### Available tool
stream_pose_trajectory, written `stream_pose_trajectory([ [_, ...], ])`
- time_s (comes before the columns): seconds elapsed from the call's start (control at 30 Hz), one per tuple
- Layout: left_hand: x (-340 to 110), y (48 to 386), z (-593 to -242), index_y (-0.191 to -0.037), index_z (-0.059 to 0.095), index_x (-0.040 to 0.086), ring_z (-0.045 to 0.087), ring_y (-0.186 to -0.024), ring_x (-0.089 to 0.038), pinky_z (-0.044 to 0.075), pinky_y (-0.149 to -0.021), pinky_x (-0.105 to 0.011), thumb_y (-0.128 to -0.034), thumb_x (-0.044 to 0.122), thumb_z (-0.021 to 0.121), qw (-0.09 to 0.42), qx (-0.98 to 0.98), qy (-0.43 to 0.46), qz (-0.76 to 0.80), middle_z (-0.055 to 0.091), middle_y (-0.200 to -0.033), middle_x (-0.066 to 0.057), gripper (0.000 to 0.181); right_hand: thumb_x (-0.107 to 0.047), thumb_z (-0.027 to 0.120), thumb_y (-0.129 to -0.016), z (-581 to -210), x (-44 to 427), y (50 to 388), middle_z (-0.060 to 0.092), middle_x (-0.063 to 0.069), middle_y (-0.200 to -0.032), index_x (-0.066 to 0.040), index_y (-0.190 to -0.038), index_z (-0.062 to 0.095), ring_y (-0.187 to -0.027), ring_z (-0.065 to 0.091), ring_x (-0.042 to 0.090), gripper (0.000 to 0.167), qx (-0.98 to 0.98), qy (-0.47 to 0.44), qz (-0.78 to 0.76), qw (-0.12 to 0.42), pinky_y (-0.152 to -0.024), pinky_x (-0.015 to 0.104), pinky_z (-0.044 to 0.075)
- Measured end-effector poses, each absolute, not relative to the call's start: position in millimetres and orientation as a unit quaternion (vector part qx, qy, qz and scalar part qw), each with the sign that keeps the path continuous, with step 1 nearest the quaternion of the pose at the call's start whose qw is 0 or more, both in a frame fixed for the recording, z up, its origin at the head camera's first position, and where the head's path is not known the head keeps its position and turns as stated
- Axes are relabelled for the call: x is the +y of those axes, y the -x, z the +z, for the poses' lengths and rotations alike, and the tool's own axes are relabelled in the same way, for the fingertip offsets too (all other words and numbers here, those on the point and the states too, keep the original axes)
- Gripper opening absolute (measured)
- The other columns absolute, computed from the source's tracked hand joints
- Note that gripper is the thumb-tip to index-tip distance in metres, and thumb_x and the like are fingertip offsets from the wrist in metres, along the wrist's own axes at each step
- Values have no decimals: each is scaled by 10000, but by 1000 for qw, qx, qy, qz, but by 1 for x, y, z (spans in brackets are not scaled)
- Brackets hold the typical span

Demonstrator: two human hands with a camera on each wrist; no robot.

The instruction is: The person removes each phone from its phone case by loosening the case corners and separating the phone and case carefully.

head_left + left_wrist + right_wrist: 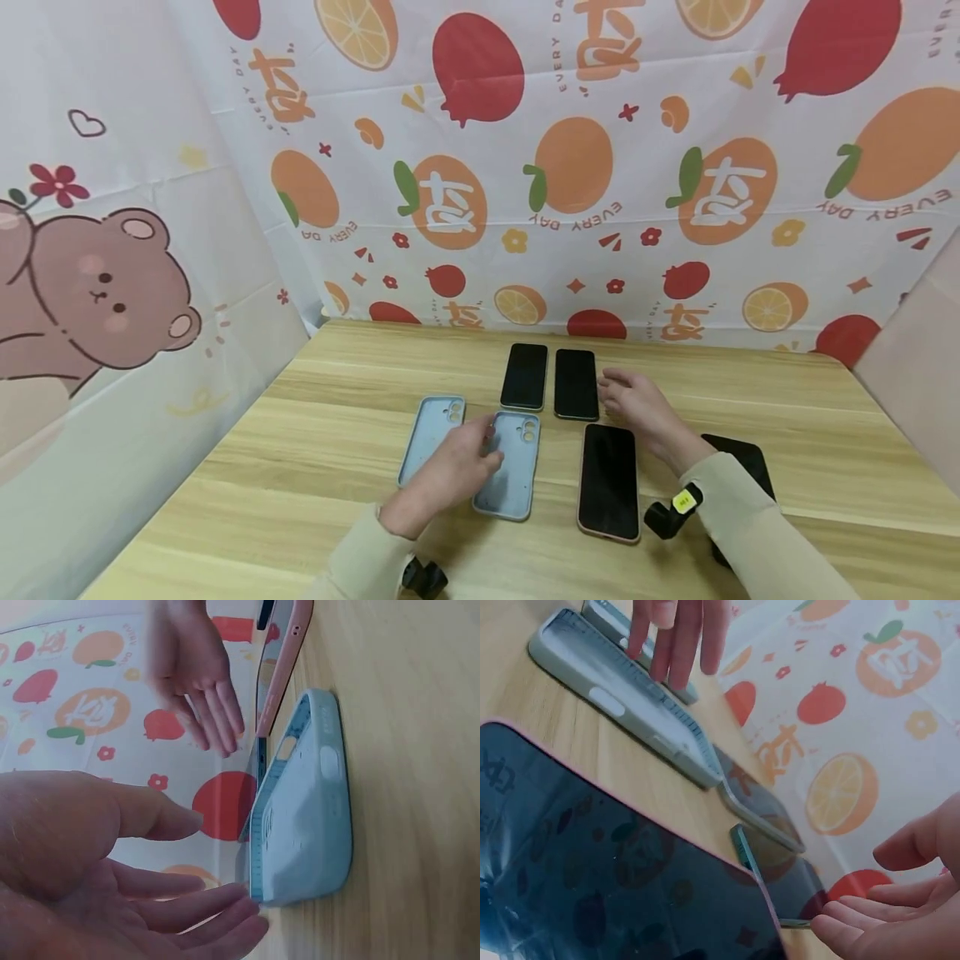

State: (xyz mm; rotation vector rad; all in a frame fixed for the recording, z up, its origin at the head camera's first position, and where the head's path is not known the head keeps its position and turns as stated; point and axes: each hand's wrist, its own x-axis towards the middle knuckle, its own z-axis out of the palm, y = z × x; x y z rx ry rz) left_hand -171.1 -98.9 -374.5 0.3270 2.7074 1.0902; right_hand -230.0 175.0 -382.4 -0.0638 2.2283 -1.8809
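Note:
My left hand is over the left part of a light blue phone case, fingers extended; in the left wrist view its fingertips are at the edge of that case. A second blue case lies to its left. My right hand, fingers relaxed, is beside the right edge of a black phone; whether it touches is unclear. Another black phone lies just left of that one. Nearer me is a phone in a pink-edged case, screen up.
A dark flat object lies at the right, partly hidden under my right forearm. The wooden table ends at a fruit-print cloth behind, and a cloth with a bear print hangs at the left.

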Motion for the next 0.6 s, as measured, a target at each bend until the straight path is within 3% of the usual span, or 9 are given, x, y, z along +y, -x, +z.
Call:
stream_pose_trajectory([
  [0.13, -94, 172, -374, -1474, 403, 6, 469, -1365, -351, 448, -1075, -519, -960, 126, 595, 86, 920, -121, 363, 516, -1453, -195, 562, -96, 369, -1051, -378, 178, 222, 351, 284, -1530, 49, -1503, 287, -1432, 358, 400, 481, 770, 33, -631, 87, -1173, 503, 331],
  [0.23, -90, 173, -374, -1456, 425, 0, 487, -1349, -348, 453, -1071, -514, -948, 116, 591, 77, 919, -136, 362, 543, -1427, -190, 547, -92, 392, -1041, -376, 180, 212, 415, 283, -1466, 37, -1471, 341, -1350, 451, 403, 452, 780, 40, -621, 70, -1121, 491, 414],
  [0.4, -80, 174, -373, -1437, 441, -19, 518, -1313, -340, 473, -1047, -508, -942, 105, 581, 75, 915, -152, 366, 570, -1389, -186, 529, -65, 411, -1023, -377, 182, 194, 466, 292, -1366, 45, -1429, 375, -1147, 586, 341, 422, 778, 39, -624, 54, -932, 392, 567],
  [0.6, -65, 174, -372, -1411, 463, -36, 581, -1218, -323, 528, -958, -457, -940, 84, 568, 75, 905, -169, 383, 612, -1323, -183, 497, -58, 409, -1029, -380, 186, 178, 468, 291, -1332, 47, -1431, 366, -937, 638, 234, 417, 793, 25, -606, 55, -744, 341, 605],
])
